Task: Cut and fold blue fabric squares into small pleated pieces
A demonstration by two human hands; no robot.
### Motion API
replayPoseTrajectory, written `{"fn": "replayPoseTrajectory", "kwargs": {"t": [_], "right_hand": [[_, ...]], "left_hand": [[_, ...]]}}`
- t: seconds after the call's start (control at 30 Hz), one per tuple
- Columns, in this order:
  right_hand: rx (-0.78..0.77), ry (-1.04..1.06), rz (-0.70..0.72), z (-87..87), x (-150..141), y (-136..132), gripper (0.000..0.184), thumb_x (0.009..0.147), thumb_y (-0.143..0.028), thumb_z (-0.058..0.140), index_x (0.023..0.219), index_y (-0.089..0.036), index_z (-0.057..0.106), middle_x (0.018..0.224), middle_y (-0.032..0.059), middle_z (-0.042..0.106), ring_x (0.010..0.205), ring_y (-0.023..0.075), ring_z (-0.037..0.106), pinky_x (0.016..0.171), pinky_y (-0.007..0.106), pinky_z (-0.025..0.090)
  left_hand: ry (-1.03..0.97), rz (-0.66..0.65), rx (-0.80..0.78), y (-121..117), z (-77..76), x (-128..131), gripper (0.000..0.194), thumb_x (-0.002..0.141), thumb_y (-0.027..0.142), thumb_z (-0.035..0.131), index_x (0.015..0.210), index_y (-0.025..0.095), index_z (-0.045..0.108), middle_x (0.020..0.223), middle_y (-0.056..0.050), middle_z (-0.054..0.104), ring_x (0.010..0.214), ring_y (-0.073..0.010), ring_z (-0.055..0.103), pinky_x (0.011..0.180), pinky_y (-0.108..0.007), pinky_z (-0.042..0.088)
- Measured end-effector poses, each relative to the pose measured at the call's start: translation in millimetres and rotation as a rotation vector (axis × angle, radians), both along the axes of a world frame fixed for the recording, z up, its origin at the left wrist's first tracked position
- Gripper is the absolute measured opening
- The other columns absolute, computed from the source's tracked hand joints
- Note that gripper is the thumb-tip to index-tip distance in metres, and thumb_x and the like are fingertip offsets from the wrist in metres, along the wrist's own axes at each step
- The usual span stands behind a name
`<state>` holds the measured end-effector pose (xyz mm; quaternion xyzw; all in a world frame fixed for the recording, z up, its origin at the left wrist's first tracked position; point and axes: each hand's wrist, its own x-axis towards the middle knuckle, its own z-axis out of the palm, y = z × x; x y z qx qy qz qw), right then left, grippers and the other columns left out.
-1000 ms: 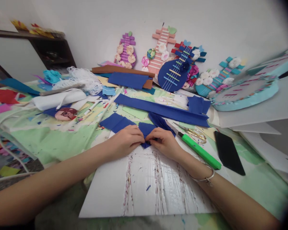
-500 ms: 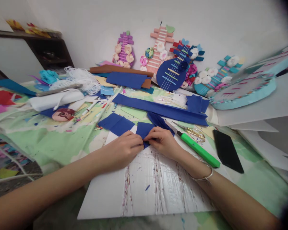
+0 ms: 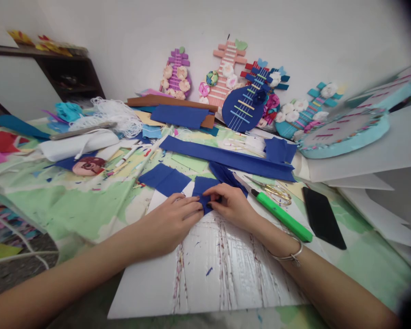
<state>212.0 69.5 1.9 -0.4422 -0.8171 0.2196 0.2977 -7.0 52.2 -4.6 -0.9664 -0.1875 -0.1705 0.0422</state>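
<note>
My left hand [image 3: 173,218] and my right hand [image 3: 231,204] meet over a small blue foam piece [image 3: 203,189] at the far edge of a scored white cutting board [image 3: 212,269]. Both hands pinch the piece, fingertips pressed on its near edge. A silver bangle sits on my right wrist. Another blue foam square [image 3: 164,178] lies just left of the piece. A green-handled craft knife [image 3: 281,215] lies right of my right hand, its blade pointing toward the blue piece.
A long blue foam strip [image 3: 226,156] crosses behind the hands. Gold scissors [image 3: 276,189] and a black phone [image 3: 323,217] lie to the right. Foam guitar crafts [image 3: 245,103] lean on the back wall. White string, foam scraps and pens cover the left.
Both hands stay on the blue piece; the fingers have worked a little along its edge, and the view has shifted slightly.
</note>
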Motion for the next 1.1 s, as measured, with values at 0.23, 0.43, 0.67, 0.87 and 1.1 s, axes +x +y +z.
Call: {"fn": "replayPoseTrajectory", "kwargs": {"t": [0.23,0.43,0.67,0.87,1.1], "right_hand": [[-0.053,0.044,-0.003,-2.9,1.3,0.8,0.024,0.077,-0.006,0.061,0.096,-0.02,0.062,0.076,-0.0003,0.061,0.073,0.0137,0.056,0.068,0.028,0.044],[-0.053,0.044,-0.01,-2.9,1.2,0.6,0.023,0.076,-0.006,0.062,0.094,-0.02,0.062,0.075,-0.0009,0.06,0.073,0.0136,0.055,0.068,0.028,0.043],[-0.05,0.036,-0.009,-2.6,0.4,0.5,0.021,0.077,-0.006,0.061,0.094,-0.019,0.062,0.074,-0.0011,0.059,0.071,0.0131,0.054,0.066,0.027,0.041],[-0.063,0.053,-0.011,-1.8,0.2,0.0,0.023,0.076,-0.005,0.061,0.094,-0.019,0.062,0.074,-0.0011,0.059,0.072,0.0131,0.055,0.066,0.027,0.042],[-0.076,0.084,-0.011,-3.7,0.9,0.6,0.023,0.076,-0.006,0.061,0.095,-0.019,0.062,0.073,-0.0011,0.059,0.071,0.013,0.055,0.065,0.027,0.043]], "left_hand": [[-0.004,0.033,0.0,0.4,-0.9,-0.9,0.031,0.089,0.008,0.038,0.115,0.011,0.055,0.125,-0.015,0.058,0.116,-0.0286,0.053,0.094,-0.046,0.038],[-0.01,0.037,-0.018,-0.2,0.9,0.4,0.035,0.09,0.008,0.035,0.12,0.011,0.052,0.121,-0.012,0.062,0.118,-0.0271,0.051,0.094,-0.043,0.036],[0.007,0.076,-0.164,2.0,3.8,2.1,0.039,0.091,0.011,0.037,0.126,0.02,0.05,0.125,-0.008,0.058,0.119,-0.0252,0.048,0.095,-0.042,0.035],[-0.013,0.054,-0.155,2.9,2.7,1.1,0.036,0.09,0.011,0.038,0.121,0.02,0.055,0.122,-0.01,0.059,0.118,-0.0273,0.049,0.094,-0.045,0.035],[-0.01,0.053,-0.146,2.3,2.1,0.4,0.036,0.09,0.01,0.039,0.12,0.02,0.055,0.125,-0.011,0.057,0.119,-0.0285,0.048,0.093,-0.046,0.036]]}}
